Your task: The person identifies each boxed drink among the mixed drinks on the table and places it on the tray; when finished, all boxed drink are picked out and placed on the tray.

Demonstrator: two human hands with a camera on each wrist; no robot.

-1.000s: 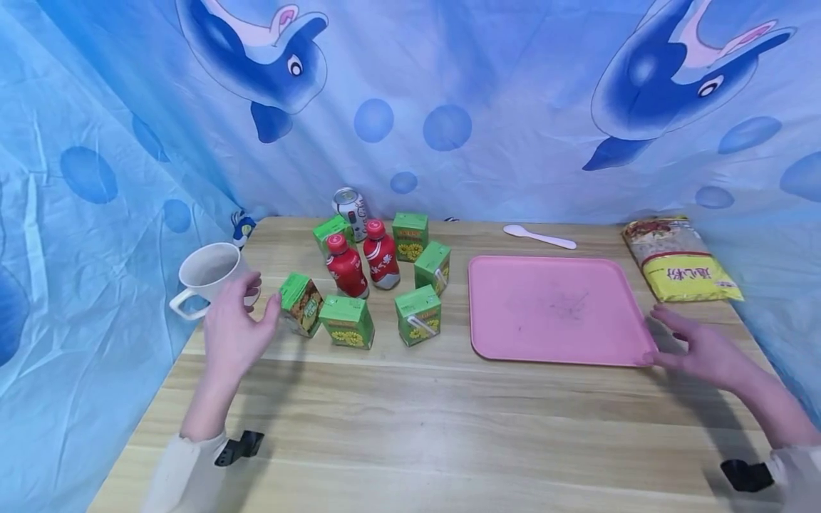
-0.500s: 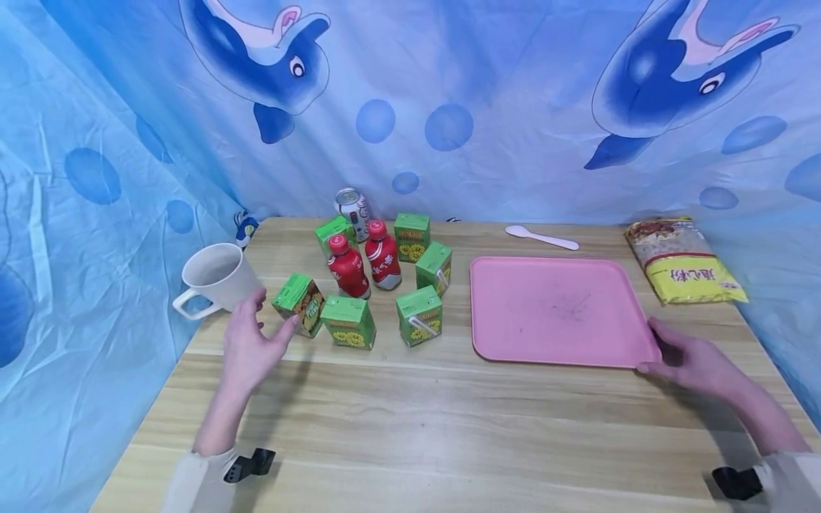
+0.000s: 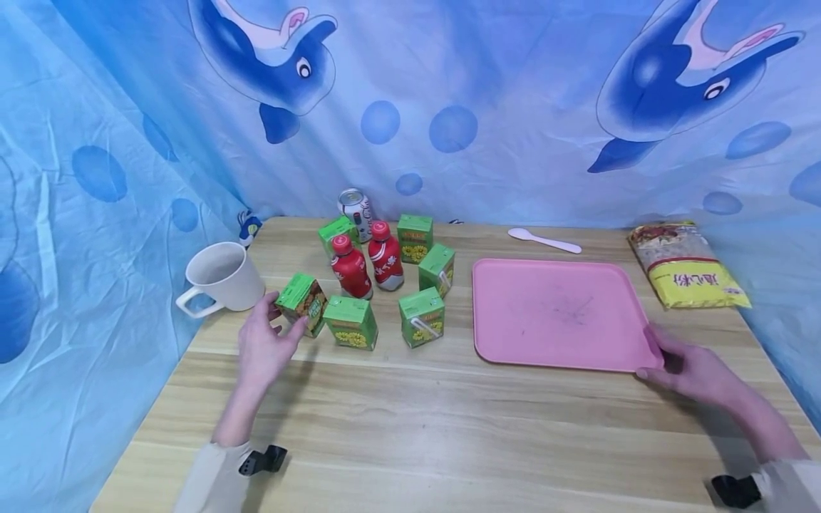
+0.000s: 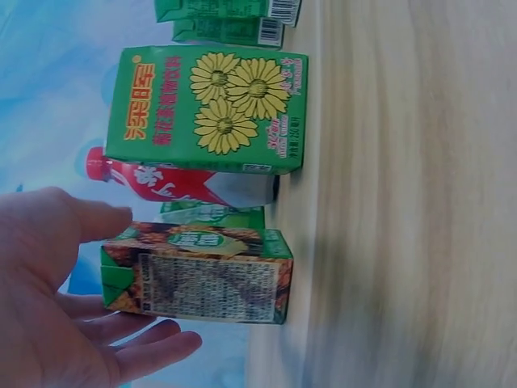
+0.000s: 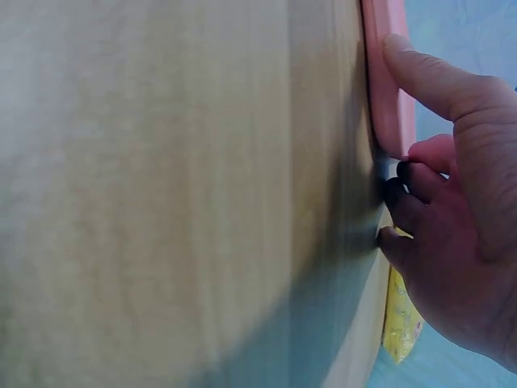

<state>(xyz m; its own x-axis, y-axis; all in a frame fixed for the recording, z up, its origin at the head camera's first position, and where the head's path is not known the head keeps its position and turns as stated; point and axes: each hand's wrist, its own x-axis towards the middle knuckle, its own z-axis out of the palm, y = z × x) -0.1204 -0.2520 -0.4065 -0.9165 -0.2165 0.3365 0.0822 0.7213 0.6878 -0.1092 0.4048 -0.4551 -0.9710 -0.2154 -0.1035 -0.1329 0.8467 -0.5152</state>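
Note:
In the head view my left hand [image 3: 266, 349] is around the near left side of a green-and-brown drink carton [image 3: 303, 305]. The left wrist view has the thumb close to one side of this carton [image 4: 198, 275] and loosely extended fingers along the other; firm contact cannot be made out. Just right of it stands a green drink carton with yellow flowers [image 3: 350, 323]. At the near right corner of a pink tray [image 3: 551, 313], my right hand [image 3: 695, 370] grips the rim. In the right wrist view the thumb lies against the tray's edge [image 5: 388, 97], with the index finger at its corner.
Left of the cartons is a white mug [image 3: 227, 281]. Two red bottles [image 3: 351, 271], a can [image 3: 355, 210] and several more green cartons [image 3: 422, 318] stand together. Behind the tray lies a white spoon [image 3: 545, 241], and a yellow food packet [image 3: 693, 271] lies at right.
My left hand has moved right, away from the mug, to the green-and-brown carton. My right hand has closed in on the tray's corner. Table items hold their places; the view shifts slightly.

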